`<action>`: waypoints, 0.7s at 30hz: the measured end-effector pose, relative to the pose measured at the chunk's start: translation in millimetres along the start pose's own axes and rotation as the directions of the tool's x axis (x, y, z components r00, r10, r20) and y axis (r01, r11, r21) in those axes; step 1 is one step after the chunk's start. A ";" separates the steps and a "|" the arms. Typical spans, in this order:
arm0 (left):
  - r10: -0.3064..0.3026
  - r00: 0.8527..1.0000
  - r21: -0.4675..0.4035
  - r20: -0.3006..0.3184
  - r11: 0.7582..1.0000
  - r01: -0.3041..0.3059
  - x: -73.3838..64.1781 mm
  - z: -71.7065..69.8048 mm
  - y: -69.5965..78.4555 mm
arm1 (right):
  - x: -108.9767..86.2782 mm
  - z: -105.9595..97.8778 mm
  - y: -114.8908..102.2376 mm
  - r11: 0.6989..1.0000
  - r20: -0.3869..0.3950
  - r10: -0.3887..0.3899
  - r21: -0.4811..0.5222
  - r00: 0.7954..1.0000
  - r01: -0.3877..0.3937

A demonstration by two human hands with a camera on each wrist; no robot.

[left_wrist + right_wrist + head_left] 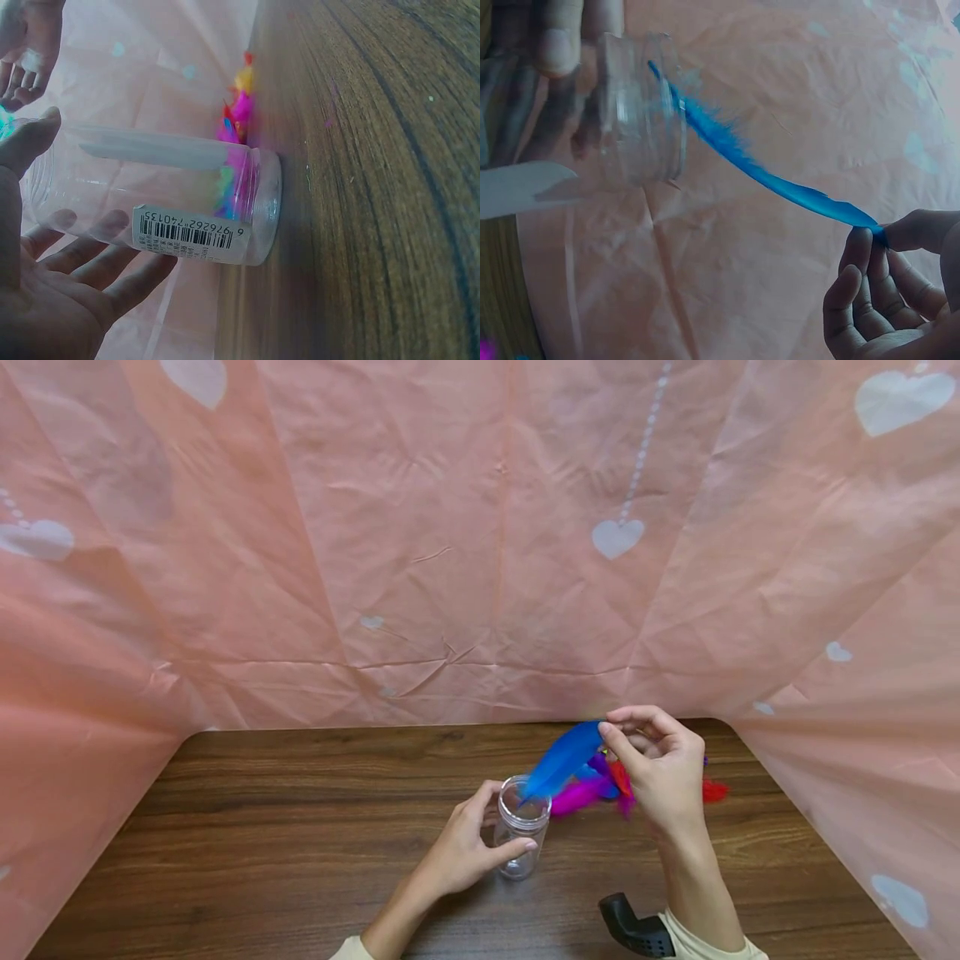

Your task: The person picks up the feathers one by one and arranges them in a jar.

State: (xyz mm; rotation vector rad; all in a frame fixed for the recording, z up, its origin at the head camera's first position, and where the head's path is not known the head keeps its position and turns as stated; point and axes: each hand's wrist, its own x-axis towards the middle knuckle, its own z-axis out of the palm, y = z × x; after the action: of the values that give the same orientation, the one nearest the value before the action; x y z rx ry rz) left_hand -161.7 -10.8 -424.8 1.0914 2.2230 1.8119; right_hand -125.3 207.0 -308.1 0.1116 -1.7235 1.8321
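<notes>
A clear jar stands upright on the wooden table, lidless at its mouth. Around it, my left hand holds on, thumb on the near side and fingers on the other. A barcode label sticks to the jar's wall. My right hand pinches one end of a blue feather between thumb and fingertips. The feather slants down to the left, and its far end is inside the jar's mouth. Behind the jar and right hand lies a pile of colored feathers, partly hidden by that hand.
Near the right forearm a black angled piece shows at the sleeve. A red feather lies to the right of the pile. Pink cloth with white hearts hangs behind and at both sides of the table.
</notes>
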 end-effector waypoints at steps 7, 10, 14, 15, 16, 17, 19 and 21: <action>-0.010 1.000 0.009 -0.006 1.000 0.010 -0.1 0.8 0.2 | -2.7 3.8 5.8 0.999 0.071 0.008 -0.037 0.997 -0.005; -0.006 1.000 0.016 -0.004 1.000 0.006 0.0 1.0 -0.2 | -3.6 6.2 8.5 0.997 0.097 0.022 -0.070 0.995 -0.015; -0.001 1.000 0.025 -0.004 1.000 0.002 -0.1 0.5 -0.1 | -6.0 8.5 11.2 0.990 0.137 0.047 -0.135 0.990 -0.028; -0.002 1.000 0.027 -0.003 1.000 0.002 -0.2 0.2 0.1 | -6.6 8.8 11.9 0.988 0.149 0.052 -0.150 0.987 -0.029; -0.004 1.000 0.028 -0.001 1.000 0.004 -0.1 0.1 0.3 | -7.1 9.2 12.7 0.986 0.163 0.054 -0.164 0.985 -0.027; -0.007 1.000 0.028 0.001 1.000 0.007 -0.1 -0.1 0.3 | -7.5 9.5 13.5 0.985 0.180 0.057 -0.173 0.982 -0.026; -0.012 1.000 0.026 0.004 1.000 0.012 0.0 -0.3 0.6 | -8.2 10.2 15.5 0.982 0.216 0.062 -0.186 0.975 -0.021; -0.021 1.000 0.019 0.006 1.000 0.021 0.2 -0.6 1.2 | -8.5 11.0 17.1 0.981 0.250 0.066 -0.191 0.966 -0.017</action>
State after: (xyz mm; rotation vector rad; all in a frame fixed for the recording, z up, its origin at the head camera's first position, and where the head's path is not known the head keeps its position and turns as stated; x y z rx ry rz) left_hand -161.6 -11.1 -423.5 1.0716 2.2438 1.7805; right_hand -130.4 194.3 -325.4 0.2455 -2.0827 1.7346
